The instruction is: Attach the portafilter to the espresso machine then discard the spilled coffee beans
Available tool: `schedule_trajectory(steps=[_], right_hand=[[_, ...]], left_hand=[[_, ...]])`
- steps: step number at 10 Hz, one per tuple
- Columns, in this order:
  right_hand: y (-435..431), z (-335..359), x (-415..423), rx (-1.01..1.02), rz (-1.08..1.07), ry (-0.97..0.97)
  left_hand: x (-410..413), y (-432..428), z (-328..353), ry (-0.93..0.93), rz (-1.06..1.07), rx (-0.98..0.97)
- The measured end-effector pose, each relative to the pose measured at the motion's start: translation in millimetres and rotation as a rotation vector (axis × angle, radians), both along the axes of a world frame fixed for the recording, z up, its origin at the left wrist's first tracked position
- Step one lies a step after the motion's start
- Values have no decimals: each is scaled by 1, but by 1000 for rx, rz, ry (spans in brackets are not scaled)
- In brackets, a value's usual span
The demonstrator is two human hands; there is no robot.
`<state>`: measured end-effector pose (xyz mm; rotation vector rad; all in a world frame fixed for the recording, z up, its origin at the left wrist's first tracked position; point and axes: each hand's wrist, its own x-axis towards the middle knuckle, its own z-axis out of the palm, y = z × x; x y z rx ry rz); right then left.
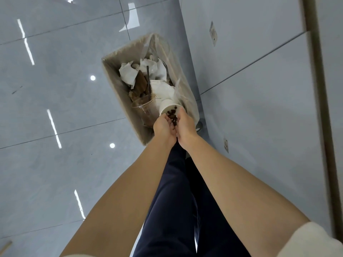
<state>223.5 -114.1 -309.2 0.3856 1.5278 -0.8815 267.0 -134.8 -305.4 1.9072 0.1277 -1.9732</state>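
Dark coffee beans (172, 115) lie in my two cupped hands, held side by side over the near end of a rectangular trash bin (113, 80). My left hand (164, 129) and my right hand (186, 127) touch along their inner edges and tilt forward. Some beans sit at the fingertips, over a white paper cup (168, 107) lying inside the bin. The portafilter and the espresso machine are out of view.
The lined bin holds crumpled white paper (130, 73), brown cardboard, a dark straw and a clear plastic cup (143, 108). It stands on a glossy grey tiled floor (55, 108), against grey cabinet fronts (259, 89) on the right. My dark trousers (176, 201) are below.
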Motion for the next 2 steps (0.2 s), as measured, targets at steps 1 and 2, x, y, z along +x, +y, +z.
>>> schedule_trajectory(steps=[1, 2], right_hand=[[0, 4, -5, 23, -5, 5], [1, 19, -10, 17, -4, 1]], left_hand=[[-2, -1, 8, -21, -3, -11], [-3, -2, 20, -36, 2, -27]])
